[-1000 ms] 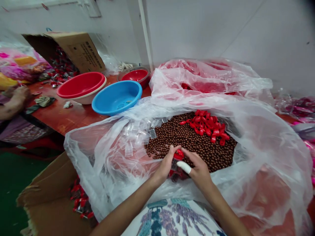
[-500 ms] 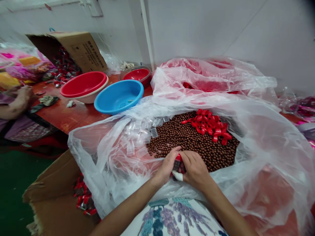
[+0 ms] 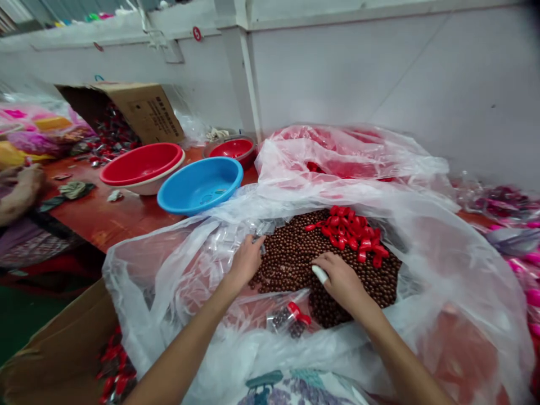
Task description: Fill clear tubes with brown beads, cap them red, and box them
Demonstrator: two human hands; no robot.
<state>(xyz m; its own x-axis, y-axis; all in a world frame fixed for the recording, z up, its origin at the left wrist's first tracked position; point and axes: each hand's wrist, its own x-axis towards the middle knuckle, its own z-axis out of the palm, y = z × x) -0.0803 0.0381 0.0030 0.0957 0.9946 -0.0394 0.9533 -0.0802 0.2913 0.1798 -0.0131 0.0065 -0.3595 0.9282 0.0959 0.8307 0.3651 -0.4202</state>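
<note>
- At the left edge, shows a co-worker's hand near a crumpled cloth on the red surface.
- At lower left, shows an open cardboard carton with red-capped containers inside.
- At upper left, shows a printed box on its side, with more capped containers at its opening.
- Left of centre, has a red basin nested in a pale basin, just beside a blue basin.
- Near the middle, has clear plastic containers heaped on a spread plastic bag.
- Reaches the left hand to the heap's right side, with fingers partly curled; cannot tell whether gripping a piece.
- Below centre, has what look like two filled containers lying together on the plastic, apart from both hands.
- Across the centre, has a broad spread of brown balls.
- Right of centre, rests the right hand over the balls, with fingers bent and thumb wrapped in white; cannot tell whether holding any.
- Above that hand, has red caps piled on the balls.
- At the right edge, shows pink wrapped pieces.
</note>
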